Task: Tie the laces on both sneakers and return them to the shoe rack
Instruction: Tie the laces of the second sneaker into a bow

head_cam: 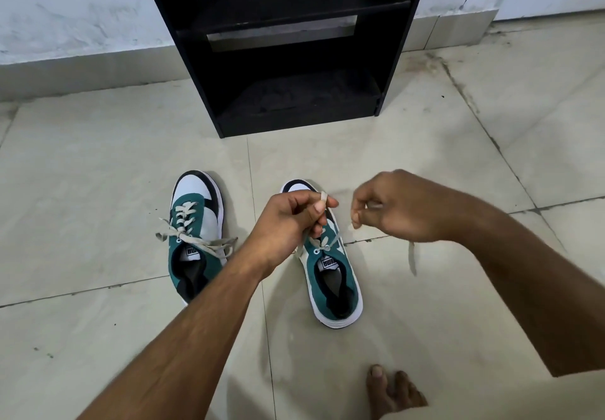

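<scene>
Two green, white and black sneakers stand on the tiled floor, toes toward the rack. The left sneaker has its grey laces crossed in a loose knot, the ends lying out to both sides. Over the right sneaker my left hand pinches a folded loop of its lace. My right hand is closed on the other lace strand, whose free end dangles below my wrist. The black shoe rack stands just beyond, its shelves holding nothing I can see.
The rack backs against a white wall with a grey skirting. Pale floor tiles with dark grout lines spread all around. My bare foot rests on the floor at the bottom right.
</scene>
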